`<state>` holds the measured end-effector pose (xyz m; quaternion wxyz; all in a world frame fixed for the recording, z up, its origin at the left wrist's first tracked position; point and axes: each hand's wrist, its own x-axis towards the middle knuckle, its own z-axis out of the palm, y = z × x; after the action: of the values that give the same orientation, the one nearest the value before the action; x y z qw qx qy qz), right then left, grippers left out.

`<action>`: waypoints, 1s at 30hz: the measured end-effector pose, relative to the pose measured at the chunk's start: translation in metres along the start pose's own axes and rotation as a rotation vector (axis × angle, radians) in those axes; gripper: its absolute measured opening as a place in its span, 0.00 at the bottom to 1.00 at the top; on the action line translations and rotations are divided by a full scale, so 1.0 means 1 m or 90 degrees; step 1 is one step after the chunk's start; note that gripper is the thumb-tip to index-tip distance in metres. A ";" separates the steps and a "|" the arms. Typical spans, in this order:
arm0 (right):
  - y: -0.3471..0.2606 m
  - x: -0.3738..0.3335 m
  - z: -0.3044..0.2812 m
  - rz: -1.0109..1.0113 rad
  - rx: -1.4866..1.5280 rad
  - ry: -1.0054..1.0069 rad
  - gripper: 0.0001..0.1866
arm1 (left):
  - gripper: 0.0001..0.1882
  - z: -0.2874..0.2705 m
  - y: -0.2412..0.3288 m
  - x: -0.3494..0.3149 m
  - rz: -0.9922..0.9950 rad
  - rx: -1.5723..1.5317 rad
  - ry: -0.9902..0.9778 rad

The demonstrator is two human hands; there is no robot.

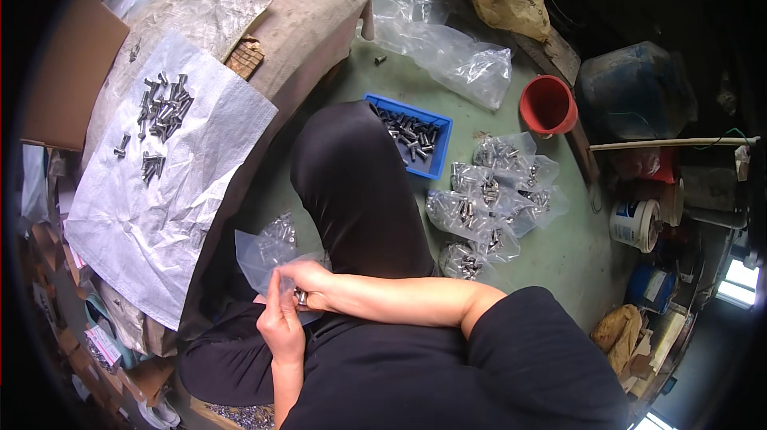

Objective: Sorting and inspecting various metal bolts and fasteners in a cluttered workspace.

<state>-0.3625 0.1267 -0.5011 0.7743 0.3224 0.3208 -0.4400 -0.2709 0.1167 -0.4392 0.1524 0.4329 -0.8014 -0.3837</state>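
Hands together at plastic bag

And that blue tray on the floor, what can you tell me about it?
The blue tray is shallow, rectangular and plastic-looking, with low walls. It sits flat on the green floor, holding a jumble of small metal pieces. The person's bent knee hides part of its left side, so whether they touch can't be told.

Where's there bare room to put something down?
The floor between the blue tray and the red bucket, and the white sheet below its metal pieces. It's crowded where the clear bags bunch together.
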 end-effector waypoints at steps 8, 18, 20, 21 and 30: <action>0.005 0.010 -0.004 -0.051 -0.139 -0.075 0.10 | 0.15 -0.001 0.001 0.000 -0.024 -0.020 0.034; 0.009 -0.002 0.036 -0.172 -0.602 0.086 0.24 | 0.15 -0.028 -0.009 -0.012 -0.043 0.025 0.171; 0.027 0.016 0.026 -0.358 -0.907 0.076 0.29 | 0.15 -0.034 -0.016 -0.017 -0.115 0.007 0.248; 0.033 0.000 0.033 -0.382 -0.983 0.078 0.29 | 0.15 -0.038 -0.029 -0.027 -0.172 0.001 0.240; -0.047 -0.020 0.062 -0.689 -1.036 0.148 0.20 | 0.16 -0.079 -0.066 -0.051 -0.288 -0.177 0.457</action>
<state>-0.3996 0.0689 -0.4594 0.4177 -0.4579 0.7046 -0.3455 -0.1580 0.0976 -0.4314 0.3900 0.6784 -0.5239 -0.3365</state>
